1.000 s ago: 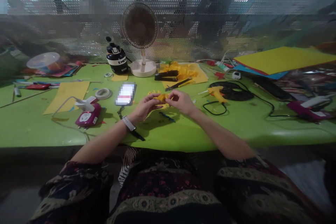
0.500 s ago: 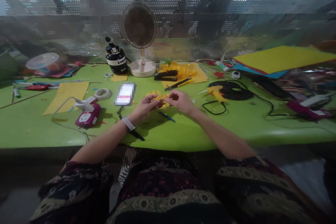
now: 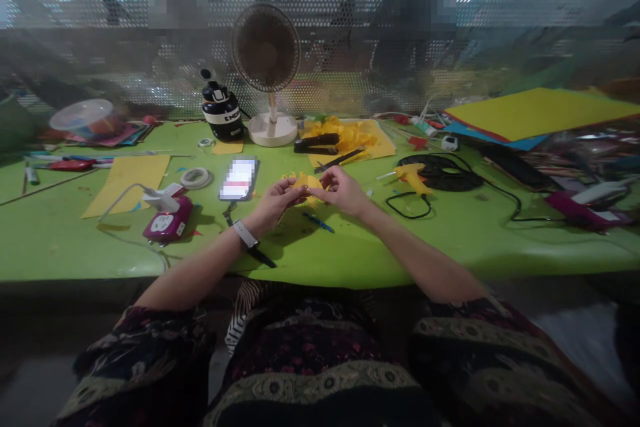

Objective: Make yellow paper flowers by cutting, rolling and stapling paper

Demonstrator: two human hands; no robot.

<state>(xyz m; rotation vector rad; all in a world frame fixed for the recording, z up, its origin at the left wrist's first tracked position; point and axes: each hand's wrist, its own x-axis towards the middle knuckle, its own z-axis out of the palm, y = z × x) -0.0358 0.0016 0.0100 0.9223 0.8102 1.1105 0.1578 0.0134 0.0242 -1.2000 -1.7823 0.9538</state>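
Over the middle of the green table [image 3: 450, 240], my left hand [image 3: 276, 203] and my right hand [image 3: 343, 191] meet around a small crumpled yellow paper piece [image 3: 307, 183]. Both hands pinch it with closed fingers, the left from the left side, the right from the right. A watch sits on my left wrist. A blue pen [image 3: 317, 221] lies on the table just below the hands. A phone [image 3: 239, 179] with a lit screen lies to the left of my left hand.
A small fan [image 3: 267, 73] and a black bottle [image 3: 222, 113] stand at the back. Yellow paper scraps, a black stapler [image 3: 317, 143] and scissors [image 3: 340, 161] lie behind the hands. A yellow glue gun [image 3: 412, 177] with black cable lies right; a pink power strip [image 3: 167, 219], tape roll [image 3: 196, 177] and yellow sheet [image 3: 127, 181] lie left.
The hands have stayed in place; the fingers have worked the yellow paper, which now shows more bunched up between them.
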